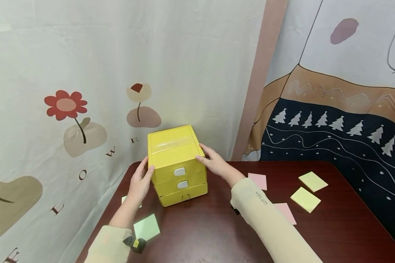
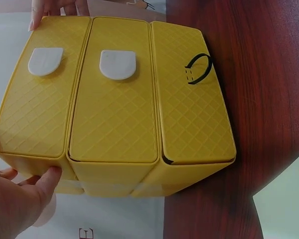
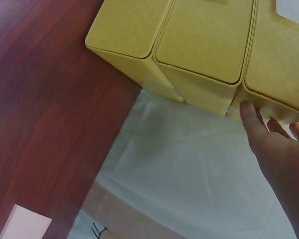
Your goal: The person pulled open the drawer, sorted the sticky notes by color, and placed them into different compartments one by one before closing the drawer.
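The box [image 1: 172, 160] stands near the far left corner of the tabletop [image 1: 214, 228], held by its upper sides between the left hand [image 1: 140, 182] and the right hand [image 1: 216, 163]. Uneven pressure could skew its stack; tipping it forward could let the bottom drawer [image 1: 173, 199] slide out.

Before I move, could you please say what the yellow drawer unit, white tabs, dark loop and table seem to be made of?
Yellow drawer unit: perhaps coated cardboard or thin plastic; soft sheen, diamond-patterned fronts. White tabs: probably plastic, from their smooth, uniform surface. Dark loop: likely cord or elastic, being thin and curved; finish unclear. Table: glossy wood or laminate, with reddish-brown streaks.
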{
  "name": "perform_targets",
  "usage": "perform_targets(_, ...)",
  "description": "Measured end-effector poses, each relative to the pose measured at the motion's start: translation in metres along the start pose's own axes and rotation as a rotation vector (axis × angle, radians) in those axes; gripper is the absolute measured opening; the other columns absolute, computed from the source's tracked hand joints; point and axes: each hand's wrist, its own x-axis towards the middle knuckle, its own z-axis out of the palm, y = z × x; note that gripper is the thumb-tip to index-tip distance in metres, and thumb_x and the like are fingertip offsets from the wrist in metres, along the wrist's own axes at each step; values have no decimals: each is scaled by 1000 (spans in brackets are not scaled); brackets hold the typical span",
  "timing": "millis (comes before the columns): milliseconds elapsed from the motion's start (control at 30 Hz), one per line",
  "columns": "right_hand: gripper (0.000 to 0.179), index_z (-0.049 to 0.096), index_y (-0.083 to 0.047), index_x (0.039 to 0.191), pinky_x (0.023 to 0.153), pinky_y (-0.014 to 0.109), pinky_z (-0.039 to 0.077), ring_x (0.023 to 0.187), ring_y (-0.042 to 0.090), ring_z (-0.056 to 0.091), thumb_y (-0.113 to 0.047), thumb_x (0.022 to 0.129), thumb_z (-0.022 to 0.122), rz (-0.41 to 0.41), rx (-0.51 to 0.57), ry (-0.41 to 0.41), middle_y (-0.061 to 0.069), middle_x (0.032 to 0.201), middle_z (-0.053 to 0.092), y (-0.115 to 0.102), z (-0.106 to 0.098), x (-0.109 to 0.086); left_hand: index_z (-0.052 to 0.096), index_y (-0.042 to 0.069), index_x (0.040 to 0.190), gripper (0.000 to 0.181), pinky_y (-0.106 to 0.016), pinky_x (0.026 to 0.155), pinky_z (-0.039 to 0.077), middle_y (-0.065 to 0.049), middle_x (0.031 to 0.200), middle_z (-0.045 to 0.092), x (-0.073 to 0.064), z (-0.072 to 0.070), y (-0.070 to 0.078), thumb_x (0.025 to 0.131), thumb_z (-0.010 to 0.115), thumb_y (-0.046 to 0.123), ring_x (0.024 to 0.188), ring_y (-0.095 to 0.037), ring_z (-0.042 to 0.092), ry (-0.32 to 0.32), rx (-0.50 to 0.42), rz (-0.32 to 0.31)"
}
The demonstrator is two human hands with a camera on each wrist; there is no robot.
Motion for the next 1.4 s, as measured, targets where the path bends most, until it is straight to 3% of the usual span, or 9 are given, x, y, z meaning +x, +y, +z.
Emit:
perform_targets(467, 65, 29, -22, 150, 111, 48, 31, 142, 27, 24, -36, 94, 57, 25, 73, 65, 7, 155, 27, 3, 5, 0, 18, 20, 153, 60, -42, 112, 30, -5, 157, 22, 3, 1, 0, 100, 44, 32, 142, -23, 26, 0, 4, -6)
perform_targets(600, 64, 30, -21, 150, 112, 47, 31, 142, 26, 25, -36, 94, 58, 25, 75, 77, 7, 154, 28, 4, 4, -2, 18, 21, 153, 60, -42, 113, 30, -4, 157, 22, 4, 2, -2, 100, 44, 35, 143, -21, 24, -2, 18, 17)
perform_targets(800, 64, 31, -21, 149, 108, 46, 36, 139, 26, 32, -36, 93, 59, 18, 74, 101, 8, 154, 30, 7, 1, -6, 18, 20, 153, 59, -44, 114, 27, -5, 157, 20, 2, 5, 6, 101, 43, 32, 144, -23, 21, -23, 29, 16)
perform_targets(967, 64, 33, -20, 149, 103, 45, 43, 132, 27, 42, -35, 93, 59, 8, 77, 129, 8, 152, 33, 9, -1, -13, 19, 23, 152, 60, -43, 114, 28, -2, 157, 22, 8, 10, -4, 100, 42, 40, 144, -20, 21, -29, 30, 57)
perform_targets(1233, 65, 33, -18, 149, 106, 46, 39, 136, 28, 36, -35, 92, 60, 8, 56, 169, 9, 152, 33, 12, -8, -25, 22, 15, 152, 59, -43, 113, 29, -8, 155, 26, 12, 20, -3, 101, 43, 34, 142, -23, 26, -51, -2, 101)
perform_targets(1400, 64, 34, -18, 148, 110, 47, 34, 139, 27, 33, -35, 92, 61, 3, 27, 202, 9, 150, 35, 16, -14, -31, 21, 13, 152, 58, -42, 114, 27, -9, 156, 25, 17, 27, -1, 101, 43, 29, 143, -23, 25, -88, -20, 87)
